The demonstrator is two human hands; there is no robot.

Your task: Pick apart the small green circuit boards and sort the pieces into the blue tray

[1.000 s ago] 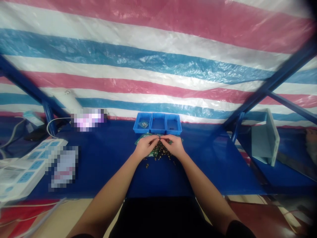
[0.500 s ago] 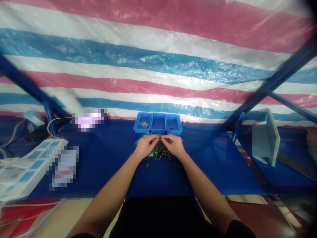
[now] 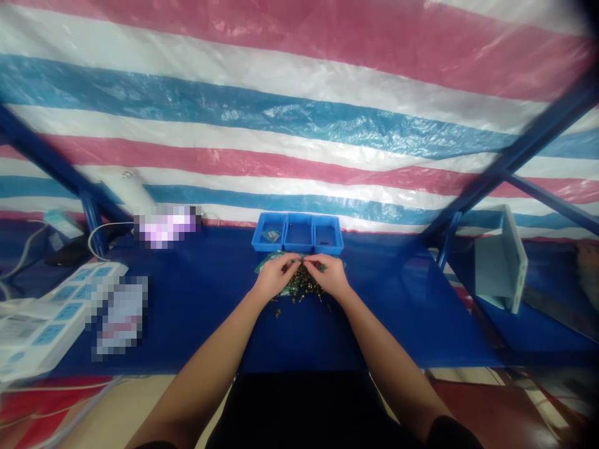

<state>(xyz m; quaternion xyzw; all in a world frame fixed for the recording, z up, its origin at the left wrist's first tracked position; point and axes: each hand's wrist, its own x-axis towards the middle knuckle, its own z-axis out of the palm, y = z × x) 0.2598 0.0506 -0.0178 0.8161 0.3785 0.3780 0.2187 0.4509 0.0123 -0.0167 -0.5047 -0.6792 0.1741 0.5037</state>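
My left hand [image 3: 275,274] and my right hand [image 3: 330,273] meet at their fingertips over a pile of small brass-coloured screws [image 3: 304,288]. Thumb and forefinger of each are pinched together; whatever lies between them is too small to make out. Beneath the hands, a green-tinted plastic bag [image 3: 261,262] shows partly under the pile. Just beyond the hands stand three joined blue bins. The left bin [image 3: 269,231] holds a small clear packet, the middle bin [image 3: 299,232] a tiny dark piece, the right bin [image 3: 328,231] a few dark bits.
Some loose screws [image 3: 277,313] lie on the blue tabletop [image 3: 201,312] in front of the pile. A white power strip [image 3: 56,318] is at the left, beside a blurred-out packet [image 3: 122,318]. A grey-white panel stand [image 3: 503,262] is at the right. Striped sheeting [image 3: 299,125] hangs behind.
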